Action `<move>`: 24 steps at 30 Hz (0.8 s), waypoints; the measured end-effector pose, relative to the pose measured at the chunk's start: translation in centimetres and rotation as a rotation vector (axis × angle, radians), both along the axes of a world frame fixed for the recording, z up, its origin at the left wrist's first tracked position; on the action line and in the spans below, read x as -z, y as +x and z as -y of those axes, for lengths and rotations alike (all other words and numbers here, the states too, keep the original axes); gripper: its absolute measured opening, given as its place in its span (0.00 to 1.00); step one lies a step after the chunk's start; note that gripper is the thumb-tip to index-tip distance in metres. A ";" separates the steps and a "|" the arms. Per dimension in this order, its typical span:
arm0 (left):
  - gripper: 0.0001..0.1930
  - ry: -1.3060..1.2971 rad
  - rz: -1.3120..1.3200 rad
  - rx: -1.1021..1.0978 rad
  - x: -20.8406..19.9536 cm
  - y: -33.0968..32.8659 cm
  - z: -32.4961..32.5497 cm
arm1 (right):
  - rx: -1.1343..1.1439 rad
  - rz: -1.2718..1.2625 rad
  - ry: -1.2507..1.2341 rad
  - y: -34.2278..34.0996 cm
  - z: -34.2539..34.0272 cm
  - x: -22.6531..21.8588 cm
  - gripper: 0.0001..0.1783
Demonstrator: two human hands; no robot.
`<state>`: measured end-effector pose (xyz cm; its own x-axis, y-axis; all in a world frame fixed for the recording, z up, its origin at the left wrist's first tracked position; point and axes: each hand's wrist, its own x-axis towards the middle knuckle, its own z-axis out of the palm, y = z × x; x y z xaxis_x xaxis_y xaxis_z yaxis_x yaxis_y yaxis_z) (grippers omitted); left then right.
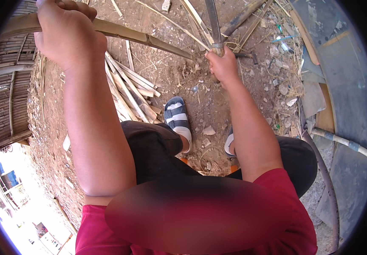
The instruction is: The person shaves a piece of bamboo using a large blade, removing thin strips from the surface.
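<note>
At the upper left, my left hand [71, 32] is closed round a split bamboo piece [126, 36]. The bamboo slants across to the right, its narrow end low over the dirt near the middle. My right hand [224, 66] grips the handle of a long-bladed knife [213, 21], a machete by its look. Its dark blade points away from me, with the tip cut off by the upper edge. Blade and bamboo are apart. Thin bamboo strips [197, 21] lie just left of the blade.
Split bamboo strips [128, 91] are heaped left of my sandalled foot [177, 114]. A dark hammer-like tool [251, 56] lies beyond my right hand. Grey sheets [347, 85] line the right side, with a bent pole [326, 178] nearby. A woven bamboo panel [5, 102] stands left.
</note>
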<state>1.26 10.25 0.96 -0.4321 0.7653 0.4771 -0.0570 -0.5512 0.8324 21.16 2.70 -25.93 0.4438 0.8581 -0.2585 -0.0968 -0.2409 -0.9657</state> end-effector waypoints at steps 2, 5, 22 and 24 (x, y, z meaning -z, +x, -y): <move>0.17 0.010 -0.006 0.026 0.2 0.1 0.0 | 0.008 0.058 -0.010 0.0 -0.2 0.3 0.15; 0.15 0.005 -0.043 0.015 0.3 -0.1 -0.1 | 0.034 0.245 0.021 -0.4 0.2 -0.5 0.18; 0.14 -0.049 0.027 -0.064 1.7 -0.4 -0.4 | -0.154 0.067 -0.523 -3.3 7.9 11.1 0.21; 0.14 -0.046 0.024 -0.074 1.6 0.0 -0.2 | -0.064 0.169 -0.393 -3.2 6.7 9.3 0.20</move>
<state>1.28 10.44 -0.68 -0.4995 0.7516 0.4308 -0.0377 -0.5157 0.8559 17.95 -3.99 -35.20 0.4572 0.7361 -0.4992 0.0817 -0.5937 -0.8006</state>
